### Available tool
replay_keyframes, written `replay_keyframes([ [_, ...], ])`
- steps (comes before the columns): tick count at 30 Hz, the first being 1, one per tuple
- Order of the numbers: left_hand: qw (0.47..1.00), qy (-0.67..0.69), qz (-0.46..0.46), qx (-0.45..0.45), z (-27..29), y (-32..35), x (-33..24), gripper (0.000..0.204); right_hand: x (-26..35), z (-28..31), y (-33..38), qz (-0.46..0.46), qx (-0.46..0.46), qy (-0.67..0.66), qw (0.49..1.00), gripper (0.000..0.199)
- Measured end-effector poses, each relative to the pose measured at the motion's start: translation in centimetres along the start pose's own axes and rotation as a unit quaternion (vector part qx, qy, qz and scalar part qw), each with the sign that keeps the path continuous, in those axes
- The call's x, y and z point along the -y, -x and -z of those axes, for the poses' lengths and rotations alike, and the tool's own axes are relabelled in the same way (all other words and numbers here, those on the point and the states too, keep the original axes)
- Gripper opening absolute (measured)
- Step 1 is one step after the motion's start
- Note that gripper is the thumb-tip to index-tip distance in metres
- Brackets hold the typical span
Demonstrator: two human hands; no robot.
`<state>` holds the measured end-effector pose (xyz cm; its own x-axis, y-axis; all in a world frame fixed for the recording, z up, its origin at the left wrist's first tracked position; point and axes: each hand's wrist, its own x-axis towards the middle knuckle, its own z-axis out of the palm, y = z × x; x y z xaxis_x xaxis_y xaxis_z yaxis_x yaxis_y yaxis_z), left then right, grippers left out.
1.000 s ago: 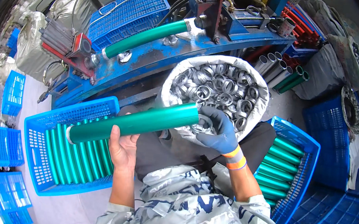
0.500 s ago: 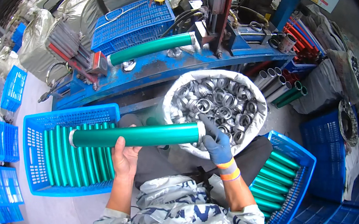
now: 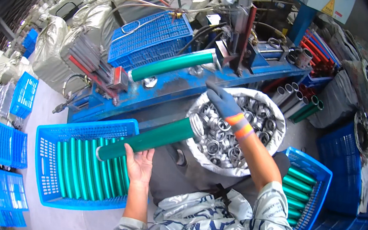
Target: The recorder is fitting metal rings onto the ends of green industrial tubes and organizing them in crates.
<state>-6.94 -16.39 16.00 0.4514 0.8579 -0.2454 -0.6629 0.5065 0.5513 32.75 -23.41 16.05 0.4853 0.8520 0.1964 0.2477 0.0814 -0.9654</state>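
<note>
A shiny green tube [image 3: 158,138] with silver rings on both ends slants up to the right in front of me. My bare left hand [image 3: 140,164] grips it from below, near its lower left part. My right hand [image 3: 225,103], in a grey glove with an orange cuff, is apart from the tube, fingers stretched out over the far edge of a white sack [image 3: 278,147] full of loose silver metal rings [image 3: 261,124]. Just beyond those fingertips, a second green tube [image 3: 174,66] lies between the end clamps of a blue bench machine [image 3: 159,94].
Blue crates hold rows of green tubes, one crate [image 3: 88,124] at my left and another [image 3: 322,189] at my right. An upturned blue crate [image 3: 152,33] sits behind the bench. Silver and green tubes [image 3: 294,100] stand right of the sack. Stacked crates [image 3: 4,141] line the far left.
My right hand has left the ringed end of the held tube and moved up and away toward the bench. The held tube now tilts more steeply. The whole view has shifted.
</note>
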Motion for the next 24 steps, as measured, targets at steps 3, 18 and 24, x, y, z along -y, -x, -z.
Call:
replay_keyframes([
  [3,0.999,0.005,-0.006,0.031,3.2,-0.7,-2.0,0.051,-0.4,-4.4,-9.6,0.118,-0.041,0.272,0.954,0.066],
  [18,0.995,-0.096,-0.009,-0.038,4.7,-6.6,0.4,0.050,6.7,-6.3,-16.2,0.314,-0.046,0.473,0.822,0.071],
  [24,0.995,-0.090,0.004,0.048,-7.3,-20.9,9.1,0.052,15.5,4.5,-1.0,0.239,-0.113,0.057,0.963,0.080],
])
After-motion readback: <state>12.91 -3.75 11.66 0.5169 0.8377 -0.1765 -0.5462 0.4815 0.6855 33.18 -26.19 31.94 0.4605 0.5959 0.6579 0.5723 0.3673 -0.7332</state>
